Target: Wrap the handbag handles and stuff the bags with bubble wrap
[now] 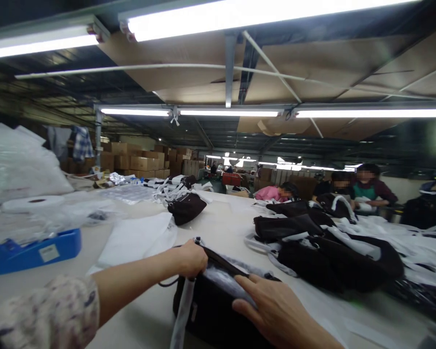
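A black bag (218, 310) lies on the white table (225, 228) right in front of me, its top partly open with clear plastic (225, 281) showing inside. At the bag's upper left corner, my left hand (192, 259) is closed on the edge of the opening. My right hand (263, 300) rests over the opening's right part, thumb and fingers apart, touching the bag and the plastic. A strap wrapped in white (183, 310) hangs down at the bag's left end, below my left hand.
Black bags with white-wrapped straps (334, 257) are piled at the right. Another black bag (187, 208) sits farther back. At the left are a blue tape dispenser (39, 252), white sheets (138, 237) and clear plastic bags (18, 165). Several people (370, 189) are beyond the table.
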Action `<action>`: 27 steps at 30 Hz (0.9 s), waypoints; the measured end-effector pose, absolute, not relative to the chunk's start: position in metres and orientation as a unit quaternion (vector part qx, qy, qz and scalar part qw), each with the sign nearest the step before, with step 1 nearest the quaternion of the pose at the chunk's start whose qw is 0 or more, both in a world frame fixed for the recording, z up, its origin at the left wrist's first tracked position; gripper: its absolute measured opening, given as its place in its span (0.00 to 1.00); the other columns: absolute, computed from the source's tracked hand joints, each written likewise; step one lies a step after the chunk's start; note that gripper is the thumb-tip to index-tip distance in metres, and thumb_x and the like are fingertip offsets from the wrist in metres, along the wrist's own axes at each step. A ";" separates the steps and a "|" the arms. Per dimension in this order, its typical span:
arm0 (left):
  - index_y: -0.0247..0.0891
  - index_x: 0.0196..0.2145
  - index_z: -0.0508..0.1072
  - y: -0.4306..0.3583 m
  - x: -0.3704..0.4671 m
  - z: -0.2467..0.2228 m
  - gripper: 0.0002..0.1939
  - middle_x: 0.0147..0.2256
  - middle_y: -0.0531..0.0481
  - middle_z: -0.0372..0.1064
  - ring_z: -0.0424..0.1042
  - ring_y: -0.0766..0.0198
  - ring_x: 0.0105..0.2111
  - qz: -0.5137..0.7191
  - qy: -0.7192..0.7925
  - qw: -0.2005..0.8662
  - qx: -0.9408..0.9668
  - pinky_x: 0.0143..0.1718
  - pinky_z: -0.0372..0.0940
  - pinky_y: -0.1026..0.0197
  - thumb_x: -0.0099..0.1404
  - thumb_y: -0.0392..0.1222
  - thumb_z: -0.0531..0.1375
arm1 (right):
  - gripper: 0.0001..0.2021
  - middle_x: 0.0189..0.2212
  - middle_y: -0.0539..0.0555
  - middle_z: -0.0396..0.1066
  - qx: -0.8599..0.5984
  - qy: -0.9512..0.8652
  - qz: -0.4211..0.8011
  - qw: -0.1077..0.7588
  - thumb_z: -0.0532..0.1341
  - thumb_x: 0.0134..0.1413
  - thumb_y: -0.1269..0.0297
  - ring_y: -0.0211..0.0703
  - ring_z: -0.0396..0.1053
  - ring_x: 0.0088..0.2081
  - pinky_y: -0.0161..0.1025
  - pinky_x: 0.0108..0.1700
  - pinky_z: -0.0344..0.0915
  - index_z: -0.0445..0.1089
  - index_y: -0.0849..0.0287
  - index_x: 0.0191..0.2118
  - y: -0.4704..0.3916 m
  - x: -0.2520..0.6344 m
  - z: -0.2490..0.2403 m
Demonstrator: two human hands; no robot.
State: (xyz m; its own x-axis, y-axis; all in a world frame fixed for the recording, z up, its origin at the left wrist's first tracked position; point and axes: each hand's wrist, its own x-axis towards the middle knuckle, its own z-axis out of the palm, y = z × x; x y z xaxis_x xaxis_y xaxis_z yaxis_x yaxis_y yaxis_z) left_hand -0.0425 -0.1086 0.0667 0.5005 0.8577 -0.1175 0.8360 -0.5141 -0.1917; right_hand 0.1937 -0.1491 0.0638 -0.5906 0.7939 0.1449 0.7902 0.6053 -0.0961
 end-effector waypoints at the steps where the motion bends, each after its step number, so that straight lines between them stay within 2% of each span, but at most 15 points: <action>1: 0.41 0.24 0.79 -0.104 -0.039 0.066 0.12 0.29 0.45 0.79 0.74 0.54 0.32 0.093 -0.498 0.039 -0.861 0.36 0.64 0.57 0.48 0.24 0.62 | 0.15 0.45 0.60 0.75 -0.431 -0.897 -0.012 0.094 0.56 0.63 0.55 0.59 0.74 0.44 0.46 0.42 0.64 0.73 0.54 0.49 -0.150 0.183 0.064; 3: 0.42 0.25 0.80 -0.098 -0.036 0.072 0.11 0.28 0.48 0.79 0.74 0.56 0.31 0.076 -0.509 0.004 -0.857 0.32 0.64 0.61 0.49 0.26 0.62 | 0.15 0.43 0.59 0.75 -0.401 -0.909 -0.029 0.109 0.53 0.65 0.55 0.57 0.73 0.43 0.43 0.41 0.63 0.74 0.55 0.44 -0.149 0.167 0.060; 5: 0.44 0.28 0.81 -0.096 -0.042 0.084 0.11 0.30 0.51 0.79 0.75 0.58 0.32 0.046 -0.508 -0.035 -0.859 0.33 0.65 0.63 0.51 0.29 0.63 | 0.17 0.39 0.59 0.76 -0.376 -0.922 -0.011 0.090 0.52 0.67 0.55 0.54 0.74 0.41 0.41 0.38 0.61 0.75 0.57 0.39 -0.143 0.160 0.051; 8: 0.44 0.41 0.80 -0.105 -0.066 0.102 0.15 0.42 0.54 0.79 0.74 0.63 0.42 -0.041 -0.516 -0.078 -0.852 0.44 0.64 0.67 0.61 0.33 0.57 | 0.23 0.26 0.55 0.74 -0.355 -0.931 0.061 0.053 0.47 0.69 0.59 0.44 0.70 0.28 0.38 0.30 0.54 0.73 0.59 0.29 -0.132 0.164 0.036; 10: 0.39 0.49 0.75 -0.114 -0.088 0.107 0.18 0.51 0.48 0.74 0.70 0.60 0.50 -0.109 -0.556 -0.082 -0.820 0.53 0.60 0.63 0.66 0.36 0.50 | 0.28 0.20 0.51 0.68 -0.351 -0.926 0.119 0.067 0.43 0.70 0.56 0.39 0.62 0.22 0.38 0.26 0.48 0.69 0.59 0.23 -0.127 0.170 0.035; 12: 0.33 0.48 0.73 -0.124 -0.109 0.102 0.20 0.51 0.40 0.71 0.68 0.53 0.51 -0.152 -0.603 -0.095 -0.777 0.55 0.58 0.54 0.69 0.41 0.46 | 0.30 0.18 0.49 0.64 -0.352 -0.920 0.149 0.092 0.40 0.70 0.52 0.37 0.59 0.20 0.37 0.25 0.47 0.68 0.58 0.22 -0.125 0.173 0.043; 14: 0.33 0.40 0.74 -0.134 -0.128 0.090 0.21 0.44 0.39 0.73 0.69 0.49 0.47 -0.162 -0.629 -0.142 -0.747 0.52 0.60 0.51 0.69 0.49 0.46 | 0.27 0.22 0.50 0.68 -0.356 -0.919 0.120 0.122 0.43 0.69 0.53 0.40 0.64 0.25 0.36 0.28 0.53 0.70 0.58 0.25 -0.124 0.170 0.054; 16: 0.36 0.33 0.73 -0.144 -0.142 0.075 0.23 0.38 0.43 0.74 0.71 0.51 0.42 -0.161 -0.631 -0.215 -0.728 0.48 0.63 0.53 0.67 0.56 0.48 | 0.20 0.33 0.54 0.74 -0.349 -0.916 0.086 0.178 0.47 0.68 0.58 0.44 0.70 0.34 0.37 0.37 0.60 0.73 0.57 0.34 -0.124 0.160 0.063; 18: 0.38 0.30 0.72 -0.153 -0.154 0.063 0.25 0.34 0.46 0.73 0.72 0.54 0.38 -0.164 -0.627 -0.293 -0.703 0.42 0.66 0.57 0.63 0.63 0.50 | 0.15 0.47 0.56 0.73 -0.300 -0.923 0.090 0.222 0.48 0.66 0.64 0.46 0.71 0.45 0.38 0.47 0.61 0.73 0.56 0.44 -0.122 0.146 0.064; 20: 0.38 0.28 0.70 -0.161 -0.161 0.060 0.26 0.28 0.50 0.71 0.72 0.56 0.32 -0.172 -0.625 -0.357 -0.673 0.34 0.67 0.59 0.56 0.66 0.56 | 0.16 0.52 0.55 0.72 -0.238 -0.938 0.133 0.214 0.49 0.64 0.67 0.45 0.69 0.51 0.37 0.52 0.60 0.71 0.54 0.50 -0.118 0.131 0.060; 23: 0.38 0.29 0.70 -0.168 -0.165 0.071 0.22 0.25 0.53 0.69 0.70 0.60 0.27 -0.216 -0.615 -0.413 -0.635 0.29 0.65 0.63 0.48 0.60 0.64 | 0.16 0.43 0.53 0.76 -0.222 -0.944 0.202 0.137 0.49 0.65 0.65 0.46 0.72 0.45 0.38 0.49 0.63 0.74 0.55 0.44 -0.106 0.111 0.050; 25: 0.38 0.34 0.72 -0.170 -0.162 0.086 0.22 0.28 0.54 0.71 0.69 0.63 0.27 -0.254 -0.603 -0.431 -0.621 0.28 0.64 0.65 0.47 0.57 0.64 | 0.19 0.36 0.52 0.77 -0.237 -0.938 0.227 0.111 0.47 0.66 0.63 0.45 0.72 0.39 0.37 0.43 0.65 0.75 0.57 0.39 -0.098 0.102 0.045; 27: 0.38 0.41 0.73 -0.170 -0.155 0.103 0.26 0.30 0.53 0.72 0.69 0.64 0.26 -0.285 -0.586 -0.449 -0.611 0.27 0.63 0.65 0.47 0.55 0.64 | 0.20 0.34 0.51 0.76 -0.246 -0.934 0.231 0.114 0.46 0.67 0.61 0.43 0.72 0.37 0.35 0.40 0.65 0.74 0.57 0.36 -0.093 0.096 0.045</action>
State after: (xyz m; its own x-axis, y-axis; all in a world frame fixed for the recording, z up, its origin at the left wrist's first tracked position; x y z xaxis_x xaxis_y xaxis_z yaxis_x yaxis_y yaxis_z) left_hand -0.1551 -0.1701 0.1032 0.1502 0.9726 -0.1776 0.4607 0.0901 0.8830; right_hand 0.0964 -0.0927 0.0452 -0.8533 0.5118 0.1000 0.4061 0.7725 -0.4882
